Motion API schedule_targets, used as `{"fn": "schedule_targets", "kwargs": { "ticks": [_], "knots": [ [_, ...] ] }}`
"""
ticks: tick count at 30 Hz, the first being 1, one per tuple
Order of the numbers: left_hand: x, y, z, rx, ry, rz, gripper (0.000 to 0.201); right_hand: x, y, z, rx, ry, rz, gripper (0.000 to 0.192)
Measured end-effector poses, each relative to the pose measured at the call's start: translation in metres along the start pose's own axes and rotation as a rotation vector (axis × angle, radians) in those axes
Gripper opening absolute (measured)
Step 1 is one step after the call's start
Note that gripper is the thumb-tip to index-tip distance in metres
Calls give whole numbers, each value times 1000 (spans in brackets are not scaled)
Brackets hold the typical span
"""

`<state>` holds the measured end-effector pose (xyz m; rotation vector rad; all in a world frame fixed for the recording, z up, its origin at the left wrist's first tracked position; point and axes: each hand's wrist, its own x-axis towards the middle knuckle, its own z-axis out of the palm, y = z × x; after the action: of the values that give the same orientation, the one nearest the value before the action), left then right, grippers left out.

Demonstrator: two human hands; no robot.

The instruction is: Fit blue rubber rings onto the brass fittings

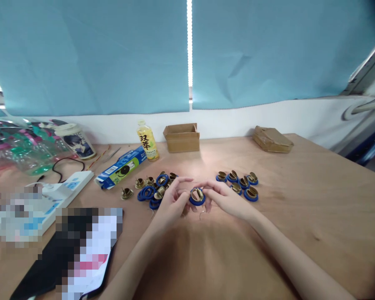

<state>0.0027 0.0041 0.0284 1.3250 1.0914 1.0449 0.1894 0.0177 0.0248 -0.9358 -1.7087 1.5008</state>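
My left hand [174, 200] and my right hand [222, 198] meet over the middle of the table. Between their fingertips they hold a brass-coloured fitting with a blue ring [197, 196] around its rim. Just left of my left hand lies a pile of loose blue rings [146, 193] and brass fittings [126, 193], some of them partly hidden by that hand. Beyond my right hand sit several brass fittings with blue rings around them [251, 193]. Thin curved wire-like pieces [201, 215] show below my hands; what they are I cannot tell.
Along the back stand a yellow drink bottle [148, 141], an open cardboard box [183, 142] and a brown package [273, 139]. A blue carton [121, 167], a cup [78, 143], clear bottles [28, 143], a power strip [70, 185] and a dark tablet-like item [59, 250] lie left.
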Motion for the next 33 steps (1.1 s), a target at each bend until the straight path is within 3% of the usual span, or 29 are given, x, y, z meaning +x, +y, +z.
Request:
{"fn": "schedule_targets", "kwargs": {
  "ticks": [12,19,23,33],
  "knots": [
    [-1,-1,4,-37,-30,-12,36,-2,-4,2,-26,20,-63,16],
    [-1,-4,2,-138,-87,-79,32,0,-5,7,-15,132,-49,19],
    [-1,-5,4,-176,-142,-66,42,1,-2,5,-9,184,-22,21],
    [-1,-4,3,-161,-144,-12,48,-4,-4,7,34,85,-45,28]
  ]
}}
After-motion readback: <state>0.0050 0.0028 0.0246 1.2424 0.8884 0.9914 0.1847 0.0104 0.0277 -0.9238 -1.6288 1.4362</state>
